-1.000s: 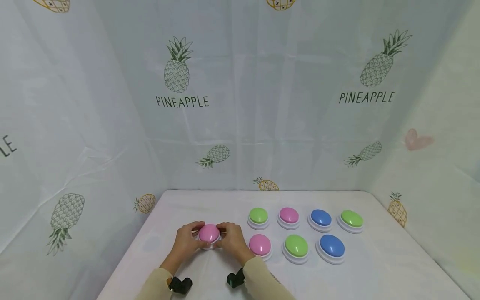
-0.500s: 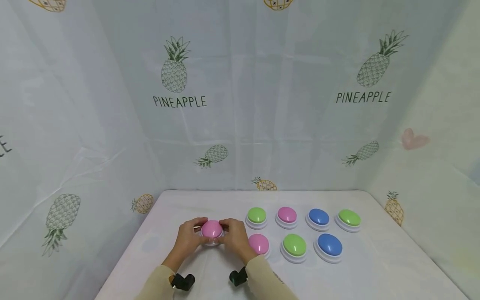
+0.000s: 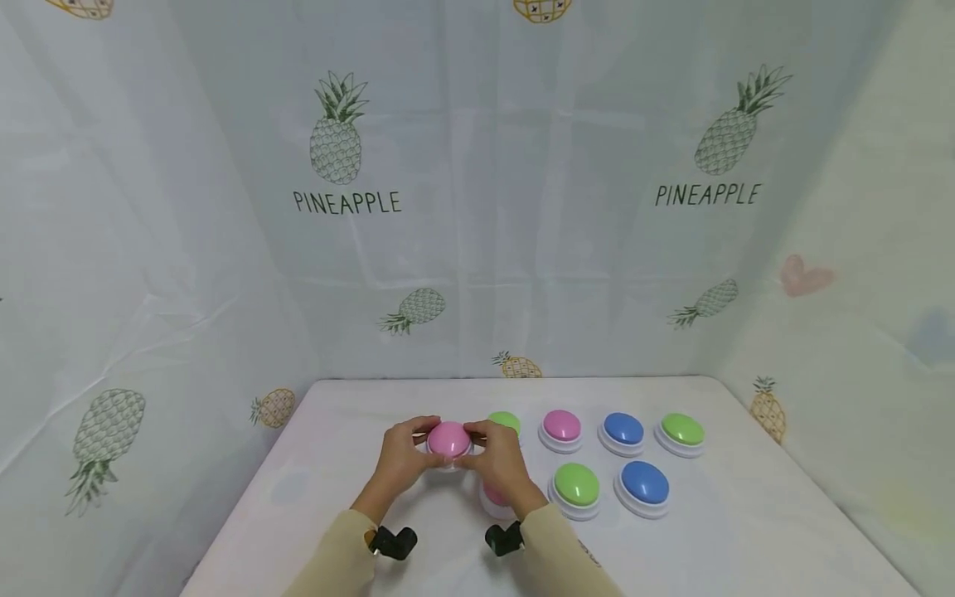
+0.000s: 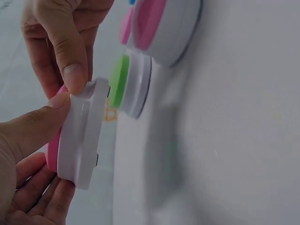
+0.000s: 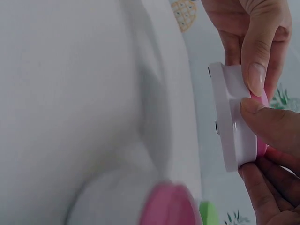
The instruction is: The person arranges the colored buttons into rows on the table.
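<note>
Between both hands is a pink push button [image 3: 449,439] with a round white base, lifted off the white table. My left hand [image 3: 403,456] grips its left side, thumb on the near edge and fingers around the far side. From the right, my right hand [image 3: 501,458] pinches it the same way. In the left wrist view the white base [image 4: 82,136] stands apart from the tabletop, and the two thumb tips nearly meet on it. Behind the right hand, a second pink button [image 3: 494,497] and a green button [image 3: 506,420] are partly hidden.
To the right stand more buttons in two rows: a pink button [image 3: 562,426], a blue button [image 3: 622,429] and a green button [image 3: 682,429] at the back, a green button [image 3: 577,484] and a blue button [image 3: 645,482] in front. A pineapple-print cloth [image 3: 485,232] encloses the table [image 3: 358,406].
Both hands have raised the pink button and carried it right and away from me, toward the back row. The right hand now covers parts of two buttons. The head view has shifted slightly.
</note>
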